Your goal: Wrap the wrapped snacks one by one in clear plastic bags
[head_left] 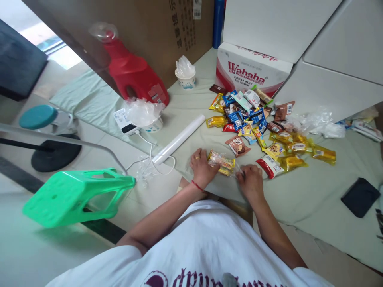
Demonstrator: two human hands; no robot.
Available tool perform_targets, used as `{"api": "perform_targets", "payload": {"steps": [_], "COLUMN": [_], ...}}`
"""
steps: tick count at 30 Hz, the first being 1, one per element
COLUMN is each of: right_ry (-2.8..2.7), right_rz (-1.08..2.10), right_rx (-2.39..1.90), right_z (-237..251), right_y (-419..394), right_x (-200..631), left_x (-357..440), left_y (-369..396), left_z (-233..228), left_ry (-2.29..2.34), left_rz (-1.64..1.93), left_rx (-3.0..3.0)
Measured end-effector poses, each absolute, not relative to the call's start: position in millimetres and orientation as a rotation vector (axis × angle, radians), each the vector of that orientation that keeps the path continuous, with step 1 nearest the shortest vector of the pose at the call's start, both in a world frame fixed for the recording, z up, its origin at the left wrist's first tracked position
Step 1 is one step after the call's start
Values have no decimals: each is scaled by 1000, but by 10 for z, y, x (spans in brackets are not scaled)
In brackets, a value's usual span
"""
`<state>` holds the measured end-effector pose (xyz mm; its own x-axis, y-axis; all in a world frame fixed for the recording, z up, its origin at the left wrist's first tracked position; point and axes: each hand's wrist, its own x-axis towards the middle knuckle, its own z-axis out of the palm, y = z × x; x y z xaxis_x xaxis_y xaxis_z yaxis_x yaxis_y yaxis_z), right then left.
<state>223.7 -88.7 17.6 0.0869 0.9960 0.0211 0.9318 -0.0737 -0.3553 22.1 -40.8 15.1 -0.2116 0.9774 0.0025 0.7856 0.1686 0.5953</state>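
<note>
Two hands, left hand (202, 168) and right hand (251, 182), grip one snack bag (222, 162).

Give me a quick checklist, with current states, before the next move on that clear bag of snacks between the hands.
1. Left hand on the clear bag of snacks: ok, gripping its left end.
2. Right hand on the bag: ok, fingers at its right end.
3. Bag rests on the green cloth: ok.
4. Bag sealed: cannot tell.
5. Snack pile apart from the bag: ok.
6. White roll out of the way: ok, left of the hands.
</note>
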Motion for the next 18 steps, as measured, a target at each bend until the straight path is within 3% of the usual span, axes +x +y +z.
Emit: {"api": "perform_targets", "payload": {"steps": [6, 10, 13, 18], "right_ry": [-1700, -1239, -790, -704], "right_rz": [682, 1079, 1403, 1454], "right_rx": [-1990, -1601, -1251, -1161], "right_z": [370, 318, 231, 188], "right_y": [-902, -866, -844, -883], "right_x": [1979, 1831, 1771, 1807], "left_x": [315, 422, 447, 422], "left_y": [-523, -698, -729, -745], "left_z": [198, 190, 197, 225], "left_ry": [1849, 1770, 1713, 1179], "left_rz": [812, 890, 725, 618], "left_rx": [1655, 1882, 2202, 2415]}}
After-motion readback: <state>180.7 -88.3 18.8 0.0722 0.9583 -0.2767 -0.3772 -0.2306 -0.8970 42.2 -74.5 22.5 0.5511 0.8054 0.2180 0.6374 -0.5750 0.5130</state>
